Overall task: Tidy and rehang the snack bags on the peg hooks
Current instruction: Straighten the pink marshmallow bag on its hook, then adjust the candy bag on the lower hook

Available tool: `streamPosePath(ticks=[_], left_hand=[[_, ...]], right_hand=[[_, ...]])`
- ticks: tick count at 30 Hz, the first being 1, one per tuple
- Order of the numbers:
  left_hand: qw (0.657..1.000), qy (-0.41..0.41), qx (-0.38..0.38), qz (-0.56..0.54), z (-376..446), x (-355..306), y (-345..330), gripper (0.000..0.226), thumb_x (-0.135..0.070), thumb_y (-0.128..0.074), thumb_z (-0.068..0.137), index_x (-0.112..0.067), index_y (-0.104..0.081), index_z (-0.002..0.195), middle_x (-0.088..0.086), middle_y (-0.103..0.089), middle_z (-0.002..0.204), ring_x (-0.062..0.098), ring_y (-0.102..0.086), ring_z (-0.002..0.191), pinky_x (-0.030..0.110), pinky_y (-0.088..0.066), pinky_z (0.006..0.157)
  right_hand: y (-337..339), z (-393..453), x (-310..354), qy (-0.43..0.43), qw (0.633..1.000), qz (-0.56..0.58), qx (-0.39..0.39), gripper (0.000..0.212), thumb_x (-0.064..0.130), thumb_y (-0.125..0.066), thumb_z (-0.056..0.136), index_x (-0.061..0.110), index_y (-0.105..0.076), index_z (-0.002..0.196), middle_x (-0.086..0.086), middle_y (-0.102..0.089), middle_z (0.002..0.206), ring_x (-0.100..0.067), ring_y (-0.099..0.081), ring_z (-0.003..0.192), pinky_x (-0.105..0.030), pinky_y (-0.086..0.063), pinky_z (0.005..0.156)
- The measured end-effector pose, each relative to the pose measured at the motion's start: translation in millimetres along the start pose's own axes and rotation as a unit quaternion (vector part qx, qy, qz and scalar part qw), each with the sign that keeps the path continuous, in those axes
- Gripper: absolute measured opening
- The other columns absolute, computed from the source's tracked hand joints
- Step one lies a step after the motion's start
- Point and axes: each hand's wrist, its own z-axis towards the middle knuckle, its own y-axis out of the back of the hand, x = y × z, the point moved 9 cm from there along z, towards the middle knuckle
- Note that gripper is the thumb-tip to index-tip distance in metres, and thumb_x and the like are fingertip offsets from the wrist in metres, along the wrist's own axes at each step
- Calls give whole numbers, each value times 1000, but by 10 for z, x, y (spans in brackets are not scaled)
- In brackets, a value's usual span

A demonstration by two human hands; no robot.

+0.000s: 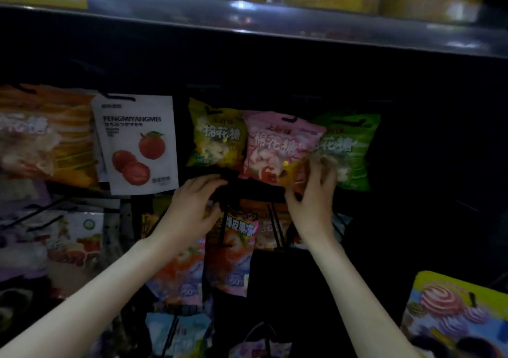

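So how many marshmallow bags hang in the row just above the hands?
3 clearly: a yellow bag on the left, a pink bag in the middle, a green bag on the right behind the right hand. More may hang hidden behind each.

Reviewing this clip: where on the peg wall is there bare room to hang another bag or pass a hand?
Free: the dark panel right of the green bag, and the dark band between the top shelf and the bag tops. Crowded: the yellow bag, pink bag and green bag overlap, and both hands, left and right, work at their lower edge.
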Motion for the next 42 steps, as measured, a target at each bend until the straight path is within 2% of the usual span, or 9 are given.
streamPosePath(ticks=[8, 13, 17, 20, 28, 35, 37, 39, 42], left_hand=[[995, 15, 95, 19, -527, 309, -349, 66, -49, -25, 79, -19, -49, 132, 2, -52, 127, 25, -45, 118, 36, -39, 90], [993, -29, 101, 50, -723, 287, -370, 52, -37, -31, 86, -15, -52, 129, 5, -54, 126, 20, -42, 118, 35, -38, 96], [992, -63, 87, 63, -967, 253, -237, 41, -27, -36, 88, -12, -57, 120, 7, -58, 123, 16, -42, 114, 26, -38, 95], [993, -64, 78, 65, -1131, 317, -152, 38, -23, -39, 86, -14, -53, 120, 7, -55, 125, 19, -42, 114, 26, -31, 94], [995, -11, 59, 77, -1296, 527, -80, 44, -27, -36, 87, -11, -52, 125, 10, -50, 131, 21, -39, 116, 35, -40, 93], [994, 45, 79, 63, -1495, 901, 39, 41, -12, -52, 91, -10, -49, 131, 12, -45, 137, 27, -36, 126, 44, -38, 100], [993, 60, 89, 57, -1559, 1019, 131, 44, -11, -53, 91, -11, -46, 135, 9, -42, 140, 30, -35, 129, 40, -33, 103], [992, 52, 100, 49, -1626, 1124, 212, 44, -11, -52, 91, -11, -45, 135, 8, -40, 141, 30, -35, 129, 38, -32, 104], [992, 33, 118, 29, -1695, 1264, 294, 44, -10, -51, 92, -12, -44, 135, 8, -40, 141, 29, -35, 129, 38, -32, 103]], right_hand=[[-298, -798, 47, 46, 994, 34, 93, 49, 24, -60, 90, 16, -40, 134, -4, -33, 135, -16, -32, 127, -20, -27, 102], [-559, -1175, 478, 202, 968, 48, 143, 45, 15, -54, 91, 17, -38, 132, -7, -39, 134, -17, -34, 127, -22, -27, 106], [-1229, -1262, 5, -4, 957, 128, 261, 75, 9, -59, 89, 20, -13, 148, 2, -10, 153, -12, -11, 141, -19, -17, 109], [-1580, -1110, -354, -97, 956, 110, 255, 86, 7, -60, 89, 15, 0, 150, -3, 4, 157, -18, 0, 145, -27, -12, 113], [-1687, -1346, -335, -217, 944, 222, 110, 74, 12, -61, 89, 12, -16, 147, -7, -16, 154, -21, -15, 142, -23, -19, 109], [-2304, -1665, 255, -267, 863, 345, 254, 86, 24, -67, 86, 21, -9, 149, 3, -15, 155, -15, -20, 141, -33, -26, 109], [-2409, -1630, 258, -315, 850, 358, 226, 67, 24, -66, 87, 17, -30, 143, 3, -42, 136, -13, -39, 125, -24, -35, 93], [-2392, -1644, 294, -317, 868, 327, 198, 15, 22, -61, 90, 13, -57, 102, 9, -56, 92, -14, -52, 92, -17, -34, 64], [-2356, -1764, 451, -293, 877, 327, 196, 22, 13, -58, 91, 8, -52, 71, 4, -44, 62, -13, -42, 62, -19, -27, 52]])
